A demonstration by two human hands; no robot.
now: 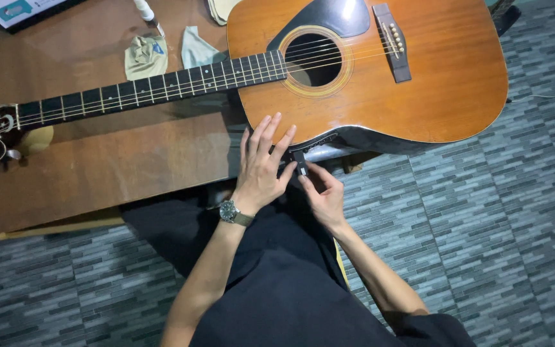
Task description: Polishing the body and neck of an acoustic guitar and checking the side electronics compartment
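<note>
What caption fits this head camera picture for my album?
Left hand steadies an acoustic guitar on a wooden table; right hand pinches a small dark piece.

one acoustic guitar (380,71) lies across one wooden table (110,160). two hands are in view, the left hand (261,168) and the right hand (322,193), with one small dark object (301,162) between them. one wristwatch (229,211) sits on the left wrist. on the table lie two small cloths (146,56), possibly a third at the top edge, and one white tube (144,10).
</note>
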